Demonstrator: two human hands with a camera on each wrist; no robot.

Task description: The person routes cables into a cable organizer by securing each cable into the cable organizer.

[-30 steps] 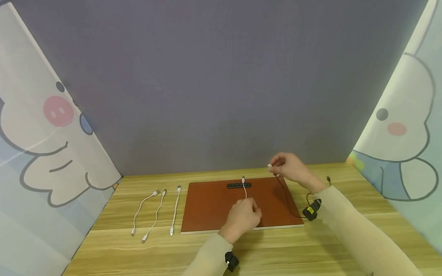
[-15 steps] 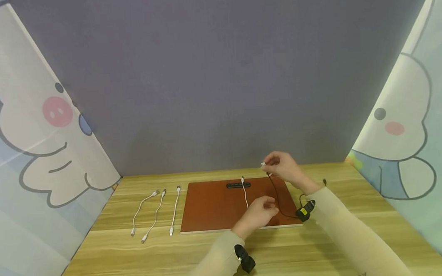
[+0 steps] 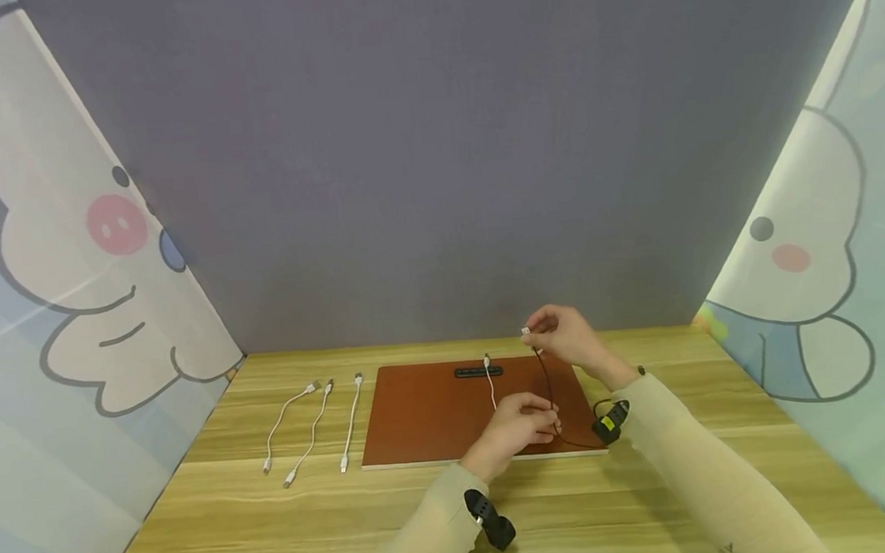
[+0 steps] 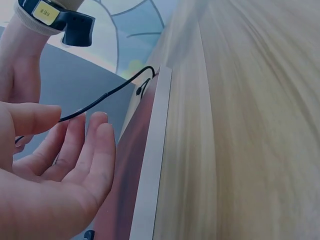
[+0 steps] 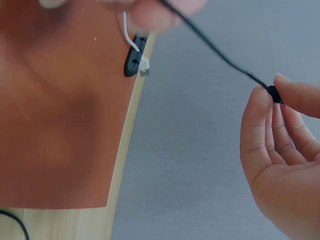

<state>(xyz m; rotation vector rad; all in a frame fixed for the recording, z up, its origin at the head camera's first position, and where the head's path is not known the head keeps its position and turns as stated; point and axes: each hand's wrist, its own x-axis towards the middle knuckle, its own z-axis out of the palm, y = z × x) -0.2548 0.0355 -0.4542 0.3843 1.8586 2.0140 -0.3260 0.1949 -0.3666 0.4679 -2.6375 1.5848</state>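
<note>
My right hand [image 3: 569,338] is raised over the board's far right corner and pinches the plug end of a black USB cable [image 3: 545,377]. In the right wrist view, thumb and fingertips meet on its dark connector [image 5: 274,94]. The cable hangs toward my left hand [image 3: 516,427], low over the board's front right part. In the left wrist view, that hand's thumb and fingers pinch the cable [image 4: 112,92] partway along. A dark cable clip strip [image 3: 466,373] lies at the back of the brown board [image 3: 420,415]. One white USB cable [image 3: 490,382] sits in it, partly hidden by my left hand.
Left of the board, three white cables lie side by side on the wooden table: one far left [image 3: 275,427], one in the middle [image 3: 315,425], one nearest the board [image 3: 352,421]. A grey panel [image 3: 438,185] stands behind the table, with cartoon-printed sheets [image 3: 797,308] at both sides.
My left hand has moved right from the white cable and now takes hold of the black cable. My right hand has shifted slightly left with the plug end, drawing the black cable along.
</note>
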